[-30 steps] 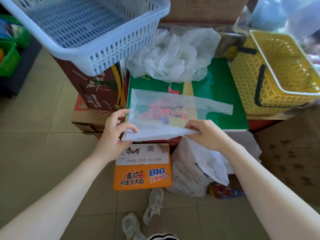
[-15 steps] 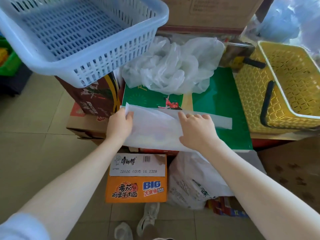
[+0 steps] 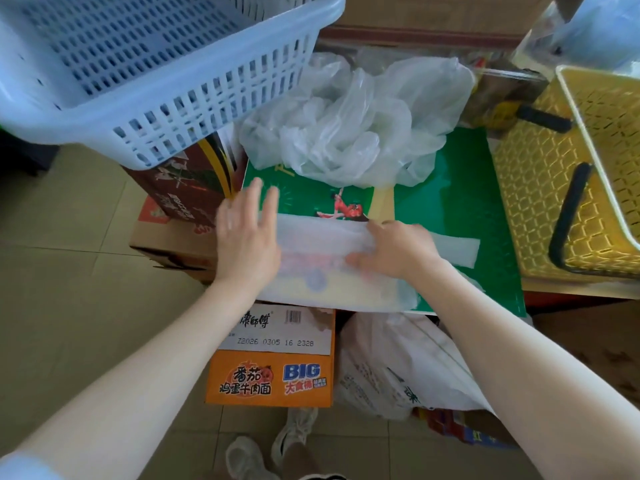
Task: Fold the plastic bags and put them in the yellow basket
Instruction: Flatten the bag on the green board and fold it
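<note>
Head view gives us both hands flat on a partly folded plastic bag (image 3: 332,268) lying along the near edge of a green box top (image 3: 450,209). Our left hand (image 3: 247,237) rests on the bag's left end, at the box top's near left corner, with fingers straight and slightly spread, reaching past the fold onto the green print; the hand is motion-blurred. Our right hand (image 3: 398,249) lies on the bag's middle, fingers extended leftward and held close together, pressing the folded band down. The bag's handle strip runs out to the right beyond that hand, and its near edge hangs just over the box top's front edge. A loose heap of crumpled plastic bags (image 3: 353,123) sits at the far edge of the box top. The yellow basket (image 3: 540,188) stands just beside the box top's right edge, tilted, with black handles. A pale blue basket (image 3: 145,71) sits higher beyond the far left corner. Below the front edge we see an orange noodle carton (image 3: 273,372).
</note>
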A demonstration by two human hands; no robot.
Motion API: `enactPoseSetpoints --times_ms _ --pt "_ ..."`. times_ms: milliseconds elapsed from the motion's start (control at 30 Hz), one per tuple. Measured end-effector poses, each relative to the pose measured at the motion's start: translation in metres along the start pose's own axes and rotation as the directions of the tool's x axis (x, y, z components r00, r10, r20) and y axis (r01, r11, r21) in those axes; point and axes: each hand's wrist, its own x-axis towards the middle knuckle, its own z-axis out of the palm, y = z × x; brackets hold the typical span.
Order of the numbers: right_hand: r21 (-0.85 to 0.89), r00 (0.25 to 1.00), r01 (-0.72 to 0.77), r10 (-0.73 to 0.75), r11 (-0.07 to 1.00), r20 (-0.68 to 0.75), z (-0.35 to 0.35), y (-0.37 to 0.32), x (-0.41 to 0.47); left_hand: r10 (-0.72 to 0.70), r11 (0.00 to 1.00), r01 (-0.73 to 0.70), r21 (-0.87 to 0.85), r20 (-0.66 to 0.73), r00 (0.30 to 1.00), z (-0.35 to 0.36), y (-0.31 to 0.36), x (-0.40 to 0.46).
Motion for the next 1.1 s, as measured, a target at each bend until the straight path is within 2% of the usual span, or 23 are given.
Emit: enactPoseSetpoints --times_ms 33,100,167,233,300,400,500,600,700,767,833,900,967,1033,1100 --pt "-0.029 1.0 0.019 -0.019 0.999 -0.018 0.0 -0.001 0.001 0.104 0.994 -0.103 -0.027 0.051 0.993 0.003 0.008 0.004" --pt "-0.083 0.996 0.053 -0.059 0.995 -0.068 0.003 -0.003 0.003 0.205 0.977 -0.188 -0.105 0.184 0.961 0.009 0.023 0.007" --pt "-0.109 0.994 0.075 -0.084 0.991 -0.073 0.005 -0.002 0.002 0.194 0.98 -0.17 -0.102 0.296 0.935 0.021 0.024 0.004" --pt "-0.075 0.997 0.074 -0.077 0.994 -0.031 0.001 0.007 0.0 0.152 0.988 -0.142 -0.055 0.325 0.933 0.028 0.019 -0.003" --pt "0.078 0.999 0.004 -0.007 0.997 0.043 -0.004 0.026 -0.001 0.106 0.994 -0.099 -0.038 0.305 0.947 0.03 0.015 -0.008" --pt "0.385 0.988 -0.14 0.107 0.912 0.107 0.0 0.062 0.004 0.011 1.0 -0.014 0.006 0.32 0.948 0.029 0.013 -0.01" --pt "0.517 0.992 -0.127 0.114 0.846 0.057 0.011 0.083 0.001 -0.079 0.994 0.049 0.102 0.324 0.943 0.026 0.014 -0.009" --pt "0.577 0.996 -0.087 0.068 0.812 0.054 0.019 0.087 -0.002 -0.088 0.989 0.045 0.142 0.316 0.945 0.026 0.008 -0.009" --pt "0.516 0.993 -0.113 0.108 0.849 0.039 0.018 0.089 0.001 -0.037 0.985 -0.019 0.169 0.32 0.947 0.023 -0.001 -0.01" --pt "0.36 0.982 -0.178 0.19 0.916 0.003 0.019 0.089 0.002 -0.026 0.986 -0.028 0.166 0.318 0.948 0.021 -0.007 -0.011" --pt "0.132 0.951 -0.245 0.265 0.96 -0.161 0.023 0.084 0.002 -0.04 0.988 -0.009 0.151 0.32 0.947 0.018 -0.01 -0.012" --pt "0.029 0.873 -0.268 0.256 0.963 -0.414 0.027 0.069 -0.002 -0.061 0.991 0.02 0.13 0.323 0.945 0.018 -0.01 -0.011" --pt "0.112 0.769 -0.155 0.191 0.982 -0.61 0.028 0.037 -0.006 -0.076 0.992 0.038 0.119 0.334 0.94 0.016 -0.008 -0.01" --pt "0.218 0.762 0.097 0.068 0.971 -0.644 0.026 -0.007 -0.008 -0.086 0.992 0.046 0.119 0.352 0.932 0.016 -0.007 -0.008" --pt "0.229 0.782 0.296 -0.097 0.927 -0.616 0.024 -0.054 -0.01 -0.066 0.994 0.028 0.108 0.368 0.927 0.015 -0.007 -0.007"
